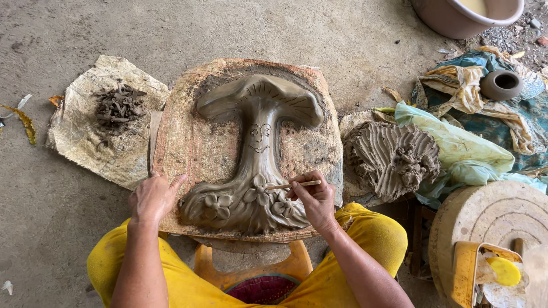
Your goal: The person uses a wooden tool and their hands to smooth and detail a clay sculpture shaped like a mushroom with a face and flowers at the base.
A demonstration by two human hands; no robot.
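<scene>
left hand: i see my left hand (153, 197) lying flat, fingers loosely apart, on the cloth-covered board (188, 142), touching the lower left edge of the clay relief
right hand: my right hand (314, 199) is pinched together on a thin wooden stick (294, 185), its tip on the flowers at the base
clay relief: the mushroom-shaped clay relief (258, 154), with a smiling face on the stem, lies on the board above my knees
nearby: a lump of wet clay (394, 157) sits just right of the board; clay scraps (119, 107) lie on a sack to the left
</scene>
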